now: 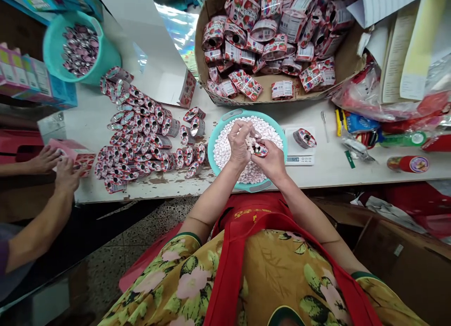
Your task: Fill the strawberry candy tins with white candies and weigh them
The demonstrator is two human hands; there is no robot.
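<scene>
Over a turquoise basin full of small white candies, my right hand grips a small red printed packet with its opening up. My left hand is curled beside that opening with white candies at its fingers. Right of the basin, a digital scale carries another packet. Many packets with round openings stand in a dense group left of the basin.
A large cardboard box of packets lies behind the basin. At the back left is a turquoise bucket. Another person's hands touch a pink box at the left. Papers, tools and a red-lidded jar lie at the right.
</scene>
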